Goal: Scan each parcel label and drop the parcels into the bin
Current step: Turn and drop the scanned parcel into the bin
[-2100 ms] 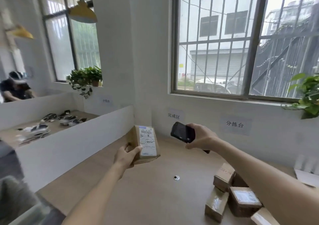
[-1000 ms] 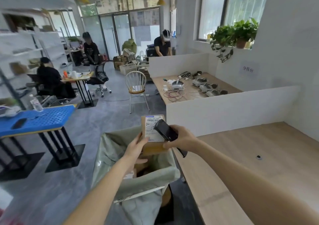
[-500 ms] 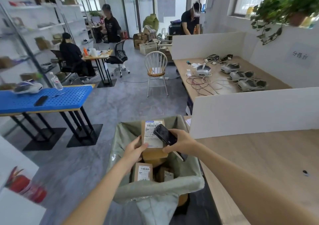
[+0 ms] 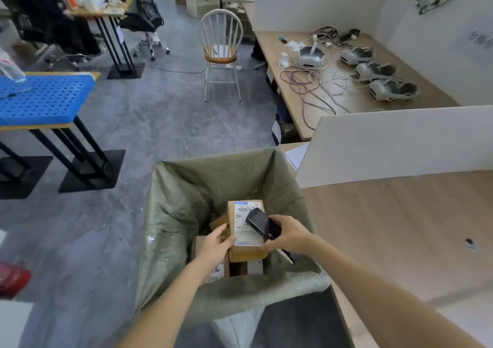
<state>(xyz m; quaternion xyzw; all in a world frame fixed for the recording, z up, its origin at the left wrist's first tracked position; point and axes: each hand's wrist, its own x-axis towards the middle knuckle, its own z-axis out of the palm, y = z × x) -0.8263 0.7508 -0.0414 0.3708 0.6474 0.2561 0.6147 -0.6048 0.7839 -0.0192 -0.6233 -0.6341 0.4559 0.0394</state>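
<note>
Parcel [image 4: 246,227] moved from over the desk to above the bin [image 4: 213,176]. Left hand [image 4: 217,249] grips its left edge, label up, so the scanner [image 4: 262,223] gripped in right hand [image 4: 289,237] can read it; drop looks next.

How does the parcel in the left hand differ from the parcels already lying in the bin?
The held parcel is gripped by the left hand above the bin; the parcels in the bin lie loose at the bottom. The held parcel's label faces the camera, with the scanner in the right hand over it; the others are largely hidden. All are brown cardboard.
</note>
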